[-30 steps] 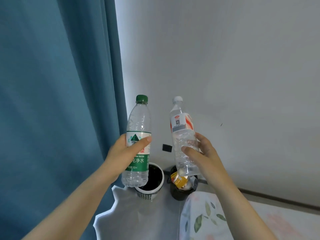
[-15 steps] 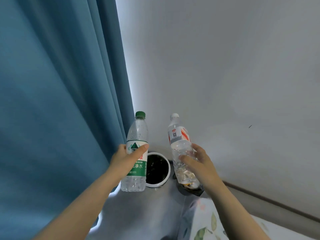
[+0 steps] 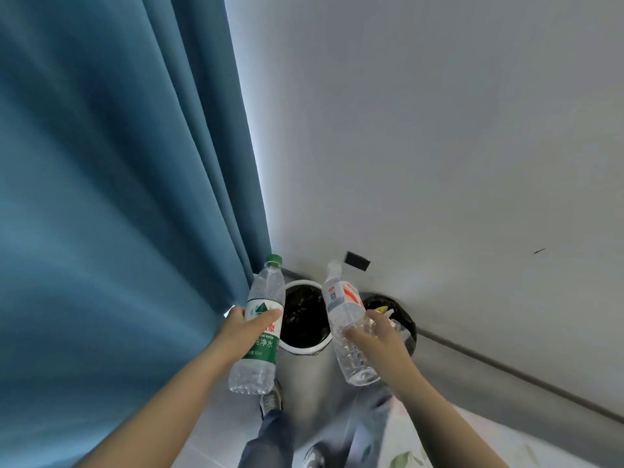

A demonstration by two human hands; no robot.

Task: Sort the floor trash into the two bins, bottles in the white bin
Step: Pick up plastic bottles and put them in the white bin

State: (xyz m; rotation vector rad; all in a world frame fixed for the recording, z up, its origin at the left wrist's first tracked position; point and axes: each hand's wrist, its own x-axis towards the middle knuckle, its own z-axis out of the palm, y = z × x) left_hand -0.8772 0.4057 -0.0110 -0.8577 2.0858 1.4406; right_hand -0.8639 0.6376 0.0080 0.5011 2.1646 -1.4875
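**Blue curtain corner: two bottles in the air, two bins below**

Blue curtain [image 3: 118, 197] meets a pale wall [image 3: 422, 130] in the corner where we stand on a light floor [image 3: 314, 383], both arms stretched out. Our left hand [image 3: 248, 332] is wrapped round the label of a green-capped bottle [image 3: 265, 349], the thumb laid across its front, the cap pointing up. Our right hand [image 3: 381, 346] clasps the lower half of a red-labelled bottle [image 3: 341, 298], fingers curled round the clear plastic; its white cap, blurred, leans a little to the left. The hands are apart, each clamped on its own bottle.

Below them, against the wall, the white bin [image 3: 304, 351] shows a dark lining. Just beside it on the right sits the black bin [image 3: 407, 315], where a yellow scrap [image 3: 381, 309] lies among pale litter. From this view the green-capped bottle hangs at the white bin's left edge, and the red-labelled one between the two bins. A grey shoe [image 3: 271, 400] shows under the left bottle.
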